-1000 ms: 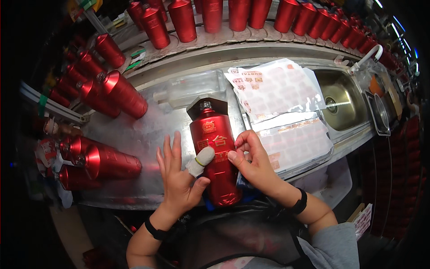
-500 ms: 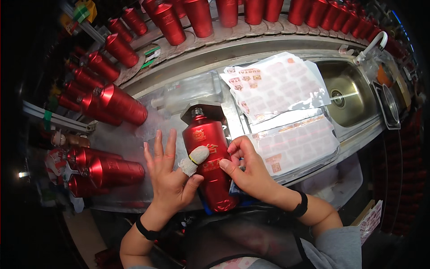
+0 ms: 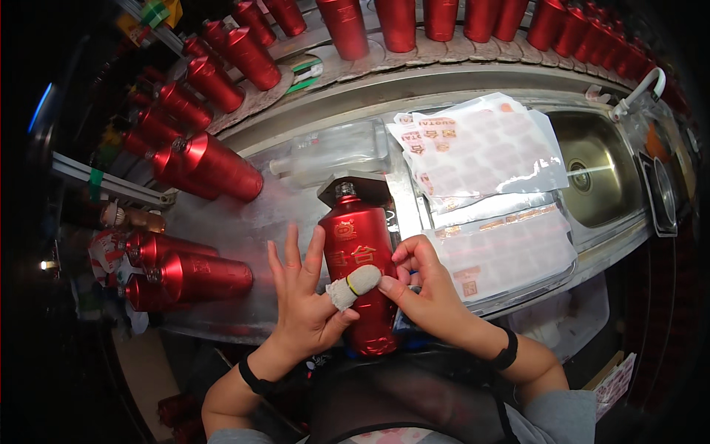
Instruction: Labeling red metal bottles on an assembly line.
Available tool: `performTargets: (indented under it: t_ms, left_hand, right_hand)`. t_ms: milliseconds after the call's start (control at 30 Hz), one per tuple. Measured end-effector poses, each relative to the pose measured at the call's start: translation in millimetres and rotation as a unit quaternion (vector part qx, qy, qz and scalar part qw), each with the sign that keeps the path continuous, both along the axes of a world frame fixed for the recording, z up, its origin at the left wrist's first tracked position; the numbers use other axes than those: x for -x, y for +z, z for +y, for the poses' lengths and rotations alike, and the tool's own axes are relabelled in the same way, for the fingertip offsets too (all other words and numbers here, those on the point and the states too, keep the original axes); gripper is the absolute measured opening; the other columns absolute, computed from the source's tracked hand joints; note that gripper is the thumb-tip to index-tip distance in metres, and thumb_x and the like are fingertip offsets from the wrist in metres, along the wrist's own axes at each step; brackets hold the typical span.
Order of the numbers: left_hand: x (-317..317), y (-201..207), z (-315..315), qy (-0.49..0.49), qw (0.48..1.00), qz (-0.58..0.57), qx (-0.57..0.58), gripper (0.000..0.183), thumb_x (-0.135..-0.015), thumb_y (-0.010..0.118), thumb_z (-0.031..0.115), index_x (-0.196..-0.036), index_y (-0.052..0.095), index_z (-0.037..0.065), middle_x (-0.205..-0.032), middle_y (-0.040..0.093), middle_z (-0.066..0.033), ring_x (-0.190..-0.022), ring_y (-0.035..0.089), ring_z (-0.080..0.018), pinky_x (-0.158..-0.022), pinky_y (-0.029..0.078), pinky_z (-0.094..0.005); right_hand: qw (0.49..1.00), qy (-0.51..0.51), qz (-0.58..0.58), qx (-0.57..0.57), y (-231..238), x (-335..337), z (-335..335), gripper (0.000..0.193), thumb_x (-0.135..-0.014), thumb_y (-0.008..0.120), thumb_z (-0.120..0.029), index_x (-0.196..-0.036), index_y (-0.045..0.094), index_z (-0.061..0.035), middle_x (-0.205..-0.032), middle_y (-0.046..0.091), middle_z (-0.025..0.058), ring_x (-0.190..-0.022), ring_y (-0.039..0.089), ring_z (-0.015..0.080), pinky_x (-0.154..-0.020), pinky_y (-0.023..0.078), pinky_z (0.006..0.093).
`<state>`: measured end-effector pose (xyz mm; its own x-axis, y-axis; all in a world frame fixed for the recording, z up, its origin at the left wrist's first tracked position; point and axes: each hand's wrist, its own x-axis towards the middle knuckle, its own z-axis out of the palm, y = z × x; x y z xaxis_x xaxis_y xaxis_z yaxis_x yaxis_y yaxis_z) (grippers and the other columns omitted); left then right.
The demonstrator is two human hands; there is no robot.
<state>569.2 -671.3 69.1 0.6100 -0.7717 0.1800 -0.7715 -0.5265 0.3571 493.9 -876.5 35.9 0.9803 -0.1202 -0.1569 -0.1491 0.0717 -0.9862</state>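
A red metallic bottle (image 3: 362,235) with gold lettering and a gold emblem leans back in front of me, its dark neck resting at a notched holder (image 3: 373,189). My left hand (image 3: 310,300) lies over its lower left side, fingers spread. The index finger, wrapped in a white cloth cover (image 3: 355,287) with a yellow band, presses on the bottle's front below the lettering. At the bottle's right edge my right hand (image 3: 425,285) is closed, thumb tip beside the wrapped finger and the other fingers curled. Anything pinched in it is hidden.
Printed transfer sheets (image 3: 488,152) lie to the right, with another stack on a tray (image 3: 510,248). Beyond is a steel sink (image 3: 592,174) with a tap (image 3: 640,92). Several red bottles lie at left (image 3: 203,280); more stand along a curved conveyor (image 3: 396,63). A clear bottle-shaped container (image 3: 333,152) lies behind.
The view has shifted, so the scene sits farther right. My wrapped left finger has slid down and right across the bottle, uncovering more lettering. My right thumb is now close to its tip.
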Motion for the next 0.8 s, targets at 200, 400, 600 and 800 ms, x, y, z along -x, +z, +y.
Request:
performTargets:
  t_ms: [200, 400, 600, 800]
  left_hand:
    - [21.4, -23.1, 21.0, 0.064, 0.994, 0.075, 0.055, 0.053, -0.096, 0.042, 0.061, -0.120, 0.070, 0.022, -0.159, 0.018, -0.0247, -0.145, 0.012, -0.0519, -0.110, 0.000, -0.0681]
    - [27.1, -41.8, 25.6, 0.149, 0.963, 0.164, 0.152, 0.059, -0.098, 0.037, 0.061, -0.129, 0.065, 0.019, -0.159, 0.015, -0.0263, -0.147, 0.011, -0.0474, -0.113, 0.001, -0.0635]
    - [18.4, -29.5, 17.3, 0.113, 0.981, 0.087, 0.132, 0.060, -0.098, 0.037, 0.060, -0.127, 0.065, 0.016, -0.159, 0.015, -0.0268, -0.147, 0.013, -0.0467, -0.113, 0.002, -0.0628]
    - [-1.1, -15.5, 7.7, 0.072, 0.994, 0.006, 0.085, 0.055, -0.098, 0.039, 0.058, -0.119, 0.070, 0.017, -0.158, 0.019, -0.0277, -0.144, 0.017, -0.0489, -0.110, 0.004, -0.0672]
  right_hand:
    - [1.000, -0.007, -0.003, -0.015, -7.2, -1.3, 2.9, 0.036, -0.087, 0.071, -0.020, -0.107, 0.044, -0.0060, -0.074, 0.042, -0.0009, -0.071, 0.042, 0.0076, -0.064, 0.038, 0.0246]
    - [0.999, -0.015, -0.007, -0.049, -10.7, -2.3, 6.8, 0.035, -0.087, 0.071, -0.019, -0.106, 0.045, -0.0067, -0.079, 0.041, -0.0027, -0.074, 0.039, 0.0059, -0.067, 0.037, 0.0221]
    - [0.997, -0.019, -0.007, -0.069, -8.6, -1.1, 9.3, 0.034, -0.087, 0.070, -0.018, -0.107, 0.044, -0.0076, -0.081, 0.041, -0.0035, -0.076, 0.038, 0.0045, -0.070, 0.035, 0.0203]
    - [0.997, -0.029, -0.008, -0.066, -10.8, 0.6, 9.8, 0.034, -0.088, 0.070, -0.019, -0.107, 0.045, -0.0083, -0.082, 0.043, -0.0040, -0.075, 0.039, 0.0034, -0.068, 0.035, 0.0194]
